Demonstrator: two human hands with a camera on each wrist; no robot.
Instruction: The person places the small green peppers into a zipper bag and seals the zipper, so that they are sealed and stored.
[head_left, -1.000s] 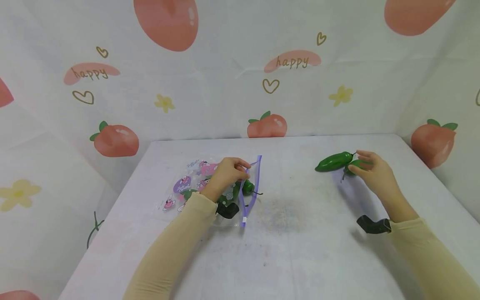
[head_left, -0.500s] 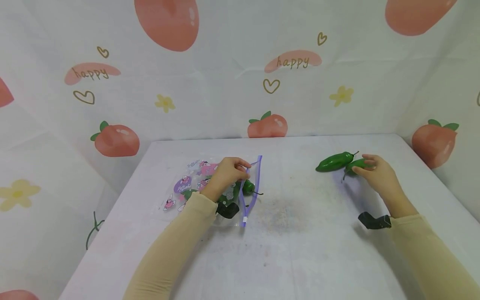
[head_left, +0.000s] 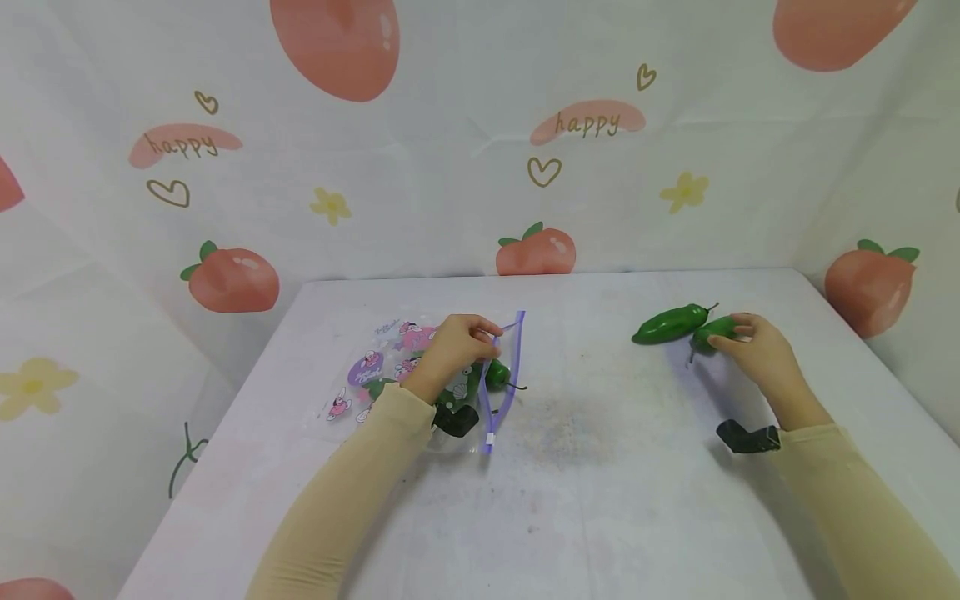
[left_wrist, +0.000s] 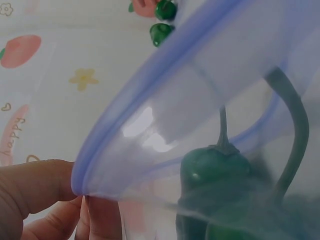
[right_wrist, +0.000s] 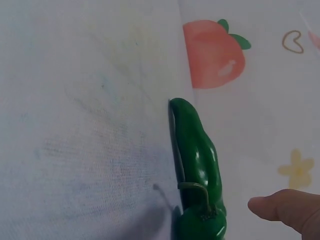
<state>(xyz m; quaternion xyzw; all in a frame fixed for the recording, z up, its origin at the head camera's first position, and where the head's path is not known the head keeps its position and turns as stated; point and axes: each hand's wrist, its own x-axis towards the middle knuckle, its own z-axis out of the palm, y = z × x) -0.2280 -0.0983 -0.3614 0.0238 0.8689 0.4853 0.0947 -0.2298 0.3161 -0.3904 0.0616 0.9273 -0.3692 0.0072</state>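
Note:
In the head view my left hand [head_left: 453,354] pinches the purple-edged mouth of a clear zip bag [head_left: 504,408] between thumb and fingers. Green peppers [left_wrist: 215,172] show inside the bag, one with its stem poking out at the opening. On the right, my right hand [head_left: 765,358] grips the far end of a smaller green pepper [head_left: 703,337], its curved stem pointing towards me. A longer green pepper [head_left: 667,324] lies right beside it. One extended finger [right_wrist: 280,206] shows apart from the peppers in the right wrist view; the rest of that hand is out of frame there.
The white table [head_left: 600,517] has a dark smudge between the bag and the loose peppers. Behind it hangs a printed cloth [head_left: 450,150] with peaches and flowers. A black strap piece [head_left: 750,437] sticks out at each wrist.
My right hand has drawn slightly right and towards me, closing in on the smaller pepper, which has shifted a little. The left hand and bag have stayed in place.

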